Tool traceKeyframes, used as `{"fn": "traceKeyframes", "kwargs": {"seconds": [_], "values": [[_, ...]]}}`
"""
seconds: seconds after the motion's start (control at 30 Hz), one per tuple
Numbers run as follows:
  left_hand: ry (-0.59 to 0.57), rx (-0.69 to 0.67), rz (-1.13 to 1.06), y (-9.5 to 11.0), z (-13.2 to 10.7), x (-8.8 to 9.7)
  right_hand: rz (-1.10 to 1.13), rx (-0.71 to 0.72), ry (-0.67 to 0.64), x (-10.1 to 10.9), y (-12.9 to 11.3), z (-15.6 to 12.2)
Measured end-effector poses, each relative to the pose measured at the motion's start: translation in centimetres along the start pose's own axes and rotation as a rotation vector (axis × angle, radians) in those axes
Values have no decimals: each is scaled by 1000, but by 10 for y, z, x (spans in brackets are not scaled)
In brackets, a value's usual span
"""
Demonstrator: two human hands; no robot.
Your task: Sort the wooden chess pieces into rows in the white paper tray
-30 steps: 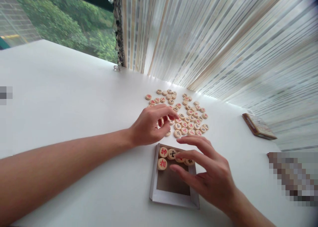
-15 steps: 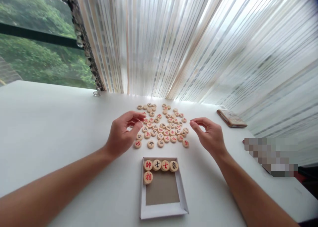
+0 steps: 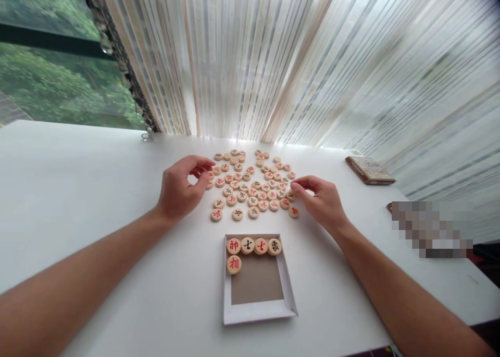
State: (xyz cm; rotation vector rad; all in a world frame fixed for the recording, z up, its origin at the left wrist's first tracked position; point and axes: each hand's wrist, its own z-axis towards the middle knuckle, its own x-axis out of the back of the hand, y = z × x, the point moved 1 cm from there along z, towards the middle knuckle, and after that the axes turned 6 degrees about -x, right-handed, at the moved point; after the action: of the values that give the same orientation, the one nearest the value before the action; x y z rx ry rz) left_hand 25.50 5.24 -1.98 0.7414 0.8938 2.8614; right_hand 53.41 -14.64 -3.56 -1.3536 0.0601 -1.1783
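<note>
Many round wooden Chinese chess pieces [image 3: 262,195] with red or black characters lie spread over the white table. At the left edge of the spread is my left hand [image 3: 182,185], its thumb and fingers curled but apart, pieces showing just beyond them. My right hand [image 3: 322,201] is at the right edge, thumb and forefinger tips together by a black-marked piece [image 3: 290,195]; whether anything is between them is hidden. Nearer me, a shallow white box [image 3: 260,313] holds a top row of pieces, among them a red one [image 3: 233,245], and below it a single red piece [image 3: 234,264].
A flat brown box [image 3: 370,170] lies at the table's right side, with a blurred-out object [image 3: 429,229] nearer me. Striped string curtains [image 3: 234,60] hang behind the table, and a window [image 3: 50,76] is at the left. A dark edge shows at the bottom right.
My left hand has shifted slightly left, uncovering several pieces. My right hand has moved left to the edge of the pieces. The view has tilted down a little; the box's contents are the same.
</note>
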Motion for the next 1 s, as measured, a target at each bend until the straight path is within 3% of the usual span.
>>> {"fn": "traceKeyframes", "kwargs": {"seconds": [0.17,1.0], "values": [[-77,-128,50,12,-2,-3,19,3,-26,-3,-8,-7],[-150,-190,65,14,-3,-5,28,53,-114,-7,-24,-22]]}}
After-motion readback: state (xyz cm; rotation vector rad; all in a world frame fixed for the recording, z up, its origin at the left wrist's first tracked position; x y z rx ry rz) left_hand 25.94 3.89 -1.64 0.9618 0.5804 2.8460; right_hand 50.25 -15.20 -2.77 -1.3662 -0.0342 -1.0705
